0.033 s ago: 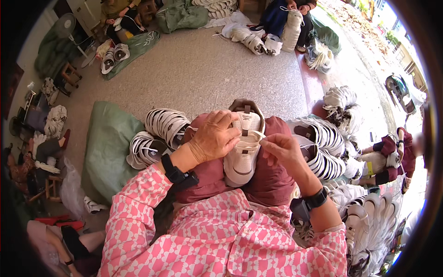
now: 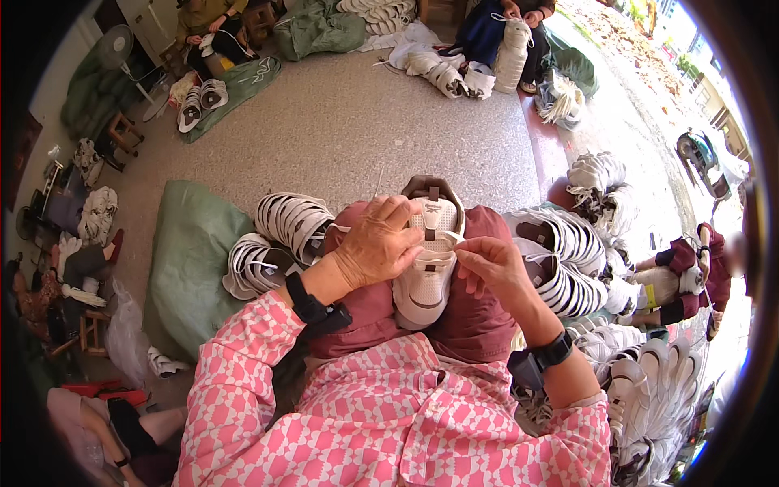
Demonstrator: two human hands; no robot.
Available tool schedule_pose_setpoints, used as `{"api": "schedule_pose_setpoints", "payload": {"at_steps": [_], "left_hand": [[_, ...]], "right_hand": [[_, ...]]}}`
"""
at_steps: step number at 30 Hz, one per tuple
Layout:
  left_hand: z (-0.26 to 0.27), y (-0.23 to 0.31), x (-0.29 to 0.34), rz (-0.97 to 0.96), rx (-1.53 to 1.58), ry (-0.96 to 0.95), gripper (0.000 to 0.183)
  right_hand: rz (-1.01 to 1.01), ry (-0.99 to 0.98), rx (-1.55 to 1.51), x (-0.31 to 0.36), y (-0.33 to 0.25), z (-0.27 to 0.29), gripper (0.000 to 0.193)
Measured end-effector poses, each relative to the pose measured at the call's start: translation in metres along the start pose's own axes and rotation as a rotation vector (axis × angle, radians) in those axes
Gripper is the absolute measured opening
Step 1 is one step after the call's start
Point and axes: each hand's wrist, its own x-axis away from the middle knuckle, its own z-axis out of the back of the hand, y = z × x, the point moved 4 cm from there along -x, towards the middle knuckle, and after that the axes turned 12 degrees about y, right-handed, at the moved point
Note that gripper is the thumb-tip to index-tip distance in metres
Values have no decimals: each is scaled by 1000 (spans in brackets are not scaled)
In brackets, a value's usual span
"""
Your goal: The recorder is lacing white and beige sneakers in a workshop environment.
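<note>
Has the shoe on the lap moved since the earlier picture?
No, no clear shift: judged against the green sack on the floor, the shoe sits in the same place.

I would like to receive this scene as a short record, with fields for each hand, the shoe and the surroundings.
Left hand: fingers at the shoe's left side
Right hand: fingertips pinching a pale lace
Shoe: whitish, brown collar, toe toward the wearer
Support: maroon trousers, shoe between the thighs
Left side: stacked shoes, green sack
Far left: fan
</note>
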Motion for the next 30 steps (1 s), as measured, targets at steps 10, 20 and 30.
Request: {"api": "schedule_pose_setpoints", "payload": {"at_steps": [10, 20, 30], "left_hand": [[-27, -4, 0, 193, -66, -52, 11], [-13, 15, 2, 204, -167, 11, 20], [-27, -26, 5, 432, 99, -383, 22]], "right_hand": [[771, 194, 767, -15, -34, -23, 18], [599, -22, 834, -31, -36, -24, 14], [210, -117, 451, -32, -38, -17, 23]]}}
